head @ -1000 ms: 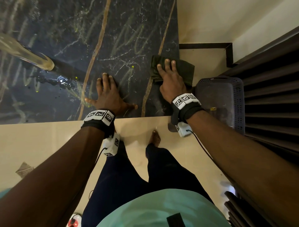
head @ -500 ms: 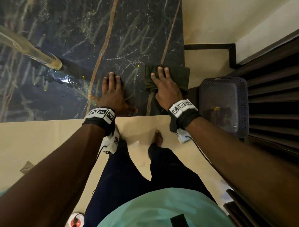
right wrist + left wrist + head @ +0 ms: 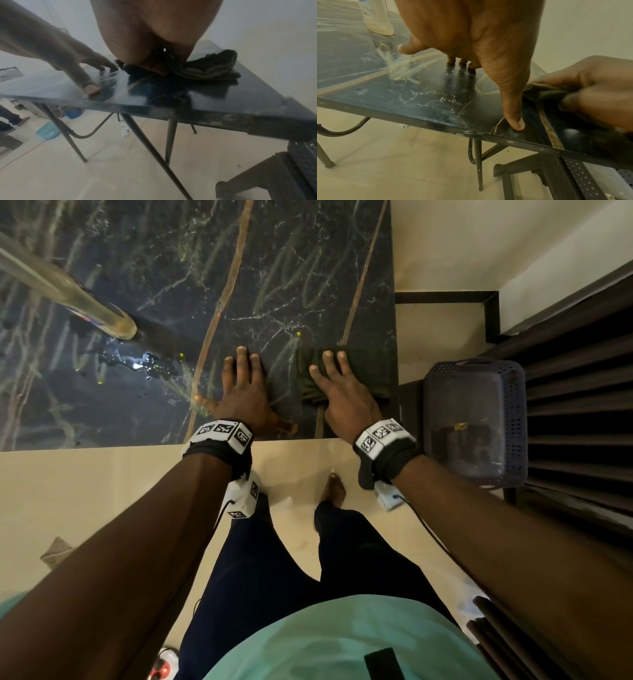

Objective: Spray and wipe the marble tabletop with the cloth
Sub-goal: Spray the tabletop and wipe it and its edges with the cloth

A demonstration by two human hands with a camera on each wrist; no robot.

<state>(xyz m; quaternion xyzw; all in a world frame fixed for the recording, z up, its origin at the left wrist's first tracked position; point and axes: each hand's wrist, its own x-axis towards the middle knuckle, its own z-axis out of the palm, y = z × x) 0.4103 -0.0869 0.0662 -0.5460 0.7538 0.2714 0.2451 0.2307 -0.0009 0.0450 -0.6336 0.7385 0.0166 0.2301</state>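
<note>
The dark marble tabletop has gold veins and pale smear streaks. My left hand lies flat on it near the front edge with its fingers spread, holding nothing. Just to its right, my right hand presses straight fingers onto a folded dark green cloth at the table's near right corner. In the left wrist view my left hand has its thumb on the table edge, beside the cloth. The right wrist view shows the bunched cloth under my right palm. A clear spray bottle stands at the far left.
A wet puddle glistens between the bottle and my left hand. A purple perforated plastic stool stands right of the table, against dark slatted furniture. The table's front edge is at my wrists. Another person's legs and a blue basin are beyond the table.
My right hand has slid the cloth leftward and nearer, from overhanging the right edge to lying fully on the tabletop. My left hand has stayed planted.
</note>
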